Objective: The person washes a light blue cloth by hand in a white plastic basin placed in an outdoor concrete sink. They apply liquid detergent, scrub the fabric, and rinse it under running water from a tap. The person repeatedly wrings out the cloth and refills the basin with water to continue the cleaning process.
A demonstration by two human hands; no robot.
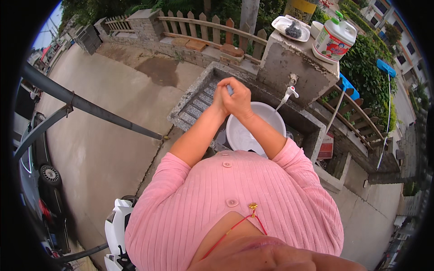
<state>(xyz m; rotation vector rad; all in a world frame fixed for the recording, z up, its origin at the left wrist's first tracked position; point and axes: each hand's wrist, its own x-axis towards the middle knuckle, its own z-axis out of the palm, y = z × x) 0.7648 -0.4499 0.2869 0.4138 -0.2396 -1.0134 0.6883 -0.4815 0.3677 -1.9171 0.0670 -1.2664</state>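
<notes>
My left hand [219, 97] and my right hand [238, 94] are clasped together above the washboard side of a stone sink [176, 113]. Between them shows a bit of a small pale blue object [230, 89]; the rest is hidden by my fingers, and I cannot tell what it is. Below my right forearm, a white plastic basin [237, 132] sits in the sink with water in it. A tap [291, 92] with a white handle points down towards the basin, and a thin stream seems to run from it.
A concrete pillar [288, 57] behind the sink bears a white tray [276, 24] with a dark scouring pad [293, 30], a bowl [316, 28] and a detergent jug [334, 40]. Blue-headed mops [349, 86] lean at right. A metal pole [101, 105] slants at left.
</notes>
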